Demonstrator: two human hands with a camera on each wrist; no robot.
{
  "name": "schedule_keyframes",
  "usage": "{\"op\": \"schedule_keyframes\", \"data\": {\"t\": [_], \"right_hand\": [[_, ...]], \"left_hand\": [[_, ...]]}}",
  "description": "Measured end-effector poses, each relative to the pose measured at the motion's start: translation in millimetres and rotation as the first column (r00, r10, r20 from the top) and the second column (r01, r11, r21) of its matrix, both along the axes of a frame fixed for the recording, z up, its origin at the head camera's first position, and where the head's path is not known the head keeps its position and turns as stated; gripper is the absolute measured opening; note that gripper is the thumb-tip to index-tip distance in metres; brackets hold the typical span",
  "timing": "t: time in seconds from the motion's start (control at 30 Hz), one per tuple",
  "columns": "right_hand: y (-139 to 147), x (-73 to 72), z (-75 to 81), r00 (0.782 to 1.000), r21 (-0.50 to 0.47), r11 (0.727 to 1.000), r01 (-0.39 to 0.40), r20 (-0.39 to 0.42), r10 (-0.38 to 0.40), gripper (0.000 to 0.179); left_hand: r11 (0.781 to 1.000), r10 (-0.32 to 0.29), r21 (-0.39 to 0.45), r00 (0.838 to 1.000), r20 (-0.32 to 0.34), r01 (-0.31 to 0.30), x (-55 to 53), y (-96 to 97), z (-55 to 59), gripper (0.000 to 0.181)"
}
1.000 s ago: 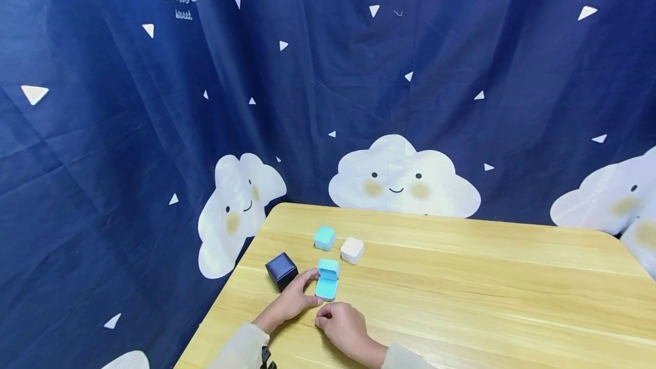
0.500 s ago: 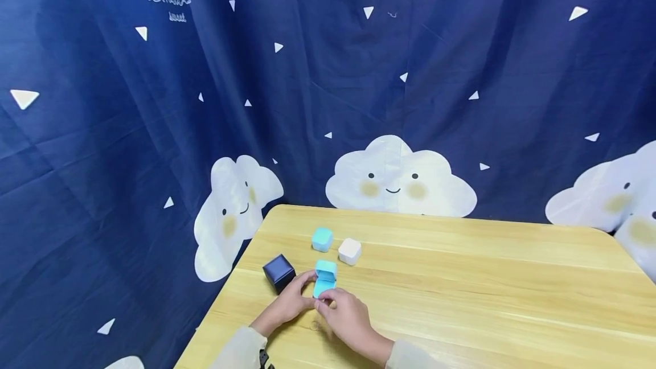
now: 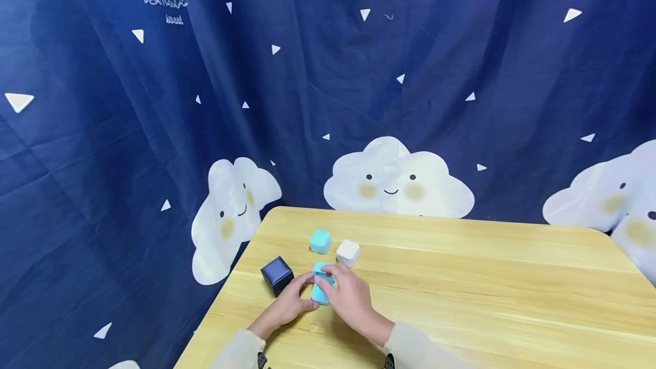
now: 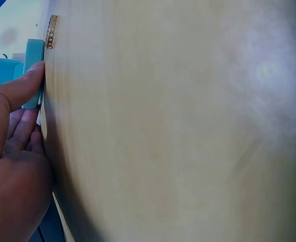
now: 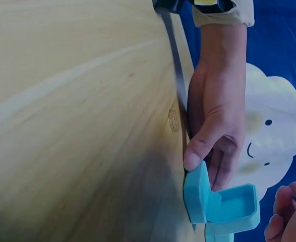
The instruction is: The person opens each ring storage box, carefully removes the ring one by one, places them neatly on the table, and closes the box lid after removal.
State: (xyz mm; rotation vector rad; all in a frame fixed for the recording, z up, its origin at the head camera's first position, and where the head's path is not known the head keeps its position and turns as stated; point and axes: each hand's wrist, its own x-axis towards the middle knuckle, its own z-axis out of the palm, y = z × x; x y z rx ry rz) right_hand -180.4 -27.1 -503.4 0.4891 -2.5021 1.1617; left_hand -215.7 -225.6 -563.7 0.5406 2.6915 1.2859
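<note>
An open turquoise ring box (image 3: 320, 296) stands on the table, its lid tilted up at the back. My left hand (image 3: 290, 304) grips its base from the left, thumb at the front edge and fingers along the side. The left wrist view shows the thumb pressed on the box (image 4: 33, 50). Over the box hovers my right hand (image 3: 351, 298), thumb and forefinger apart in front of the lid. In the right wrist view its bent fingers (image 5: 284, 201) stand clear of the box. A thin gold ring (image 3: 312, 328) lies on the table in front of the box.
Left of the box stands a dark navy box (image 3: 277, 275), close to my left hand. Behind it are a closed turquoise box (image 3: 320, 241) and a white box (image 3: 348, 252). A blue cloud-print curtain (image 3: 302, 84) hangs behind the wooden table (image 3: 487, 283).
My right hand has moved from beside the ring up and forward over the open box. The ring stays on the table. My left hand keeps its hold on the box.
</note>
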Motion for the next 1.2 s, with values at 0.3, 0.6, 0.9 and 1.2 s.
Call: {"op": "schedule_keyframes", "data": {"t": [0.3, 0.6, 0.9, 1.2], "right_hand": [[2, -11.4, -1.9, 0.997, 0.007, 0.999, 0.032, 0.067, -0.033, 0.038], [3, -25.1, -13.1, 0.986, -0.056, 0.997, 0.050, 0.165, -0.040, 0.052], [6, -28.9, -19.3, 0.965, -0.078, 0.994, 0.076, 0.256, -0.054, 0.049], [8, -32.9, -28.5, 0.953, -0.119, 0.992, 0.042, 0.303, -0.004, 0.054]], "left_hand": [[1.000, -0.003, 0.026, 1.000, 0.010, 0.002, 0.8, 2.0, 2.5, 0.066], [0.999, 0.003, 0.052, 1.000, 0.022, -0.004, 1.5, 2.0, 4.6, 0.066], [0.999, 0.011, 0.049, 0.999, 0.036, -0.012, 2.1, 3.1, 3.4, 0.067], [0.999, 0.007, 0.039, 1.000, 0.025, -0.008, 1.6, 3.6, 2.2, 0.066]]}}
